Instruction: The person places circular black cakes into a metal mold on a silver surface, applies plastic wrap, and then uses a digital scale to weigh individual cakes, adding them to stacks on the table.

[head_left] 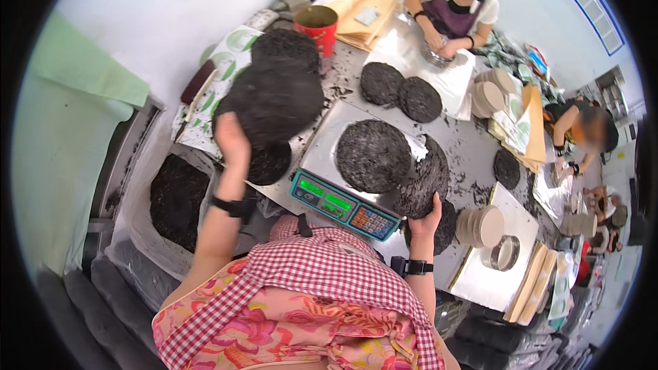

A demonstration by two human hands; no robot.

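Note:
My left hand (233, 138) grips a large, motion-blurred dark compressed disc (269, 99) above the left side of the table, over other dark discs (269, 164). My right hand (426, 216) holds an irregular dark disc (428, 171) by its lower edge, beside a digital scale (343, 207) with a green display. A round dark disc (372, 155) lies on the scale's metal pan (322, 142). Another dark disc (447, 229) is partly hidden behind my right hand.
A bag of dark loose material (175, 202) stands at left. Two dark discs (401, 92), a red bucket (317, 34) and brown paper (358, 10) lie farther back. Grey cylindrical blocks (480, 226) and a metal ring (502, 253) sit at right. Co-workers (456, 7) (579, 130) work around.

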